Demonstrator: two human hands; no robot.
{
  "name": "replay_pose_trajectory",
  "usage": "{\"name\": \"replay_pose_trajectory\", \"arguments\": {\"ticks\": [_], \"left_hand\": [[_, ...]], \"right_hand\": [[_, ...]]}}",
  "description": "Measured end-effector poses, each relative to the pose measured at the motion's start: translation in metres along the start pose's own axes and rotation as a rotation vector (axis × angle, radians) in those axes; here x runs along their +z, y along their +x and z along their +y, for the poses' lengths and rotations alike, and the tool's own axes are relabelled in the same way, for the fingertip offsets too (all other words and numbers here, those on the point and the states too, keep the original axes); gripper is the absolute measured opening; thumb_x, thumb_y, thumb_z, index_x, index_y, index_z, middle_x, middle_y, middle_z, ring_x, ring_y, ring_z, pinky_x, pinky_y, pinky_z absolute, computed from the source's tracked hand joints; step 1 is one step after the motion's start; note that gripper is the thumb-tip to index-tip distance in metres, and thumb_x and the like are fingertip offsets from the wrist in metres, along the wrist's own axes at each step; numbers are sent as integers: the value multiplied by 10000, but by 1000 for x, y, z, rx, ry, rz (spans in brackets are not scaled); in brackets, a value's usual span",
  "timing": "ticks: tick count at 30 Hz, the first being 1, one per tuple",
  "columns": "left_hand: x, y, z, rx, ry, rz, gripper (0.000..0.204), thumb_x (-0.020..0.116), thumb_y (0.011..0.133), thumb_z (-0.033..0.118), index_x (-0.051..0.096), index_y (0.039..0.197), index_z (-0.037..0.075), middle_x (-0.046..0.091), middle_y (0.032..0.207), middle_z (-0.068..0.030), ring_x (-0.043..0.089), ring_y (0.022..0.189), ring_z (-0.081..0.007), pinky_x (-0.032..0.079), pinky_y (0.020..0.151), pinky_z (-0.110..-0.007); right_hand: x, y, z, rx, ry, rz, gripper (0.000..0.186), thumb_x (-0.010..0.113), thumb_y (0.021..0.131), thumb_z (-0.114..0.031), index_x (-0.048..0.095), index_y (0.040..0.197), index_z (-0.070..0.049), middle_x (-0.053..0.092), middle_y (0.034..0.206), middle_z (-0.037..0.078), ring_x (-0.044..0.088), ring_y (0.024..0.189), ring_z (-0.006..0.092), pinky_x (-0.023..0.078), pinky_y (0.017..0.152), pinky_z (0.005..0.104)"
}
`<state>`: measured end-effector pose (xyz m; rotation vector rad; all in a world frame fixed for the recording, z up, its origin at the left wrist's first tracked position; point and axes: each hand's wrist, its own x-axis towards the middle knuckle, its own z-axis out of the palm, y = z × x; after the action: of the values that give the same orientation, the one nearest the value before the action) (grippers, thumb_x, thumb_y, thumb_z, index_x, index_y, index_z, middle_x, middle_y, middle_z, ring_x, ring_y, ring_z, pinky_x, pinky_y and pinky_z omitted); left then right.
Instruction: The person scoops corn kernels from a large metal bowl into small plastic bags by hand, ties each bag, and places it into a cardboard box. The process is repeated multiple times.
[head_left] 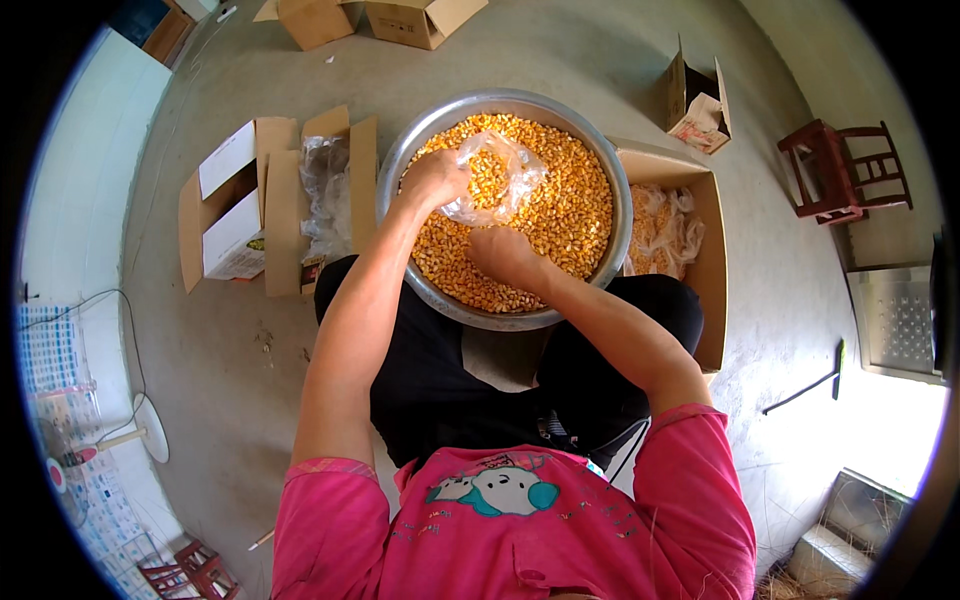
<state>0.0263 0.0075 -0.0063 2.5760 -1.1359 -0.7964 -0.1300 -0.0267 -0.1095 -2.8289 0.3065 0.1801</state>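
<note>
A large metal basin (600,160) full of yellow corn kernels (570,215) sits on the floor in front of my knees. My left hand (437,178) grips the mouth of a clear plastic bag (500,175) partly filled with kernels, held over the basin. Down among the kernels just below the bag, my right hand (503,252) is closed, seemingly around a scoop of corn.
An open cardboard box (700,200) with filled clear bags stands right of the basin. Left of it, open boxes (270,200) hold plastic bags. More boxes (400,20) lie at the back. A red wooden chair (840,170) stands at right, a fan base (150,430) at left.
</note>
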Motion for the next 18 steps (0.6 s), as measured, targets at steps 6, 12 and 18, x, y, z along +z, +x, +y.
{"name": "replay_pose_trajectory", "arguments": {"ticks": [6, 12, 18], "left_hand": [[1, 0, -1, -12, -8, 12, 395, 527, 866, 279, 619, 1162, 35, 660, 1065, -198, 654, 971, -308, 495, 874, -410], [5, 3, -6, 9, -33, 46, 326, 515, 868, 270, 627, 1070, 40, 668, 910, -187, 654, 816, -301, 497, 748, -413], [1, 1, -2, -31, -16, 2, 367, 522, 867, 272, 630, 1137, 48, 664, 1068, -181, 652, 981, -299, 492, 875, -407]], "right_hand": [[-30, 7, 16, -218, 13, -89, 310, 502, 911, -303, 659, 891, -37, 676, 883, 166, 661, 823, 316, 523, 733, 405], [-79, 8, 21, 67, 640, -81, 420, 490, 889, -364, 667, 917, 16, 662, 942, 227, 643, 851, 355, 487, 787, 423], [-87, 27, 44, 359, 967, 67, 398, 491, 883, -325, 671, 941, 25, 649, 764, 129, 606, 698, 223, 484, 639, 352]]}}
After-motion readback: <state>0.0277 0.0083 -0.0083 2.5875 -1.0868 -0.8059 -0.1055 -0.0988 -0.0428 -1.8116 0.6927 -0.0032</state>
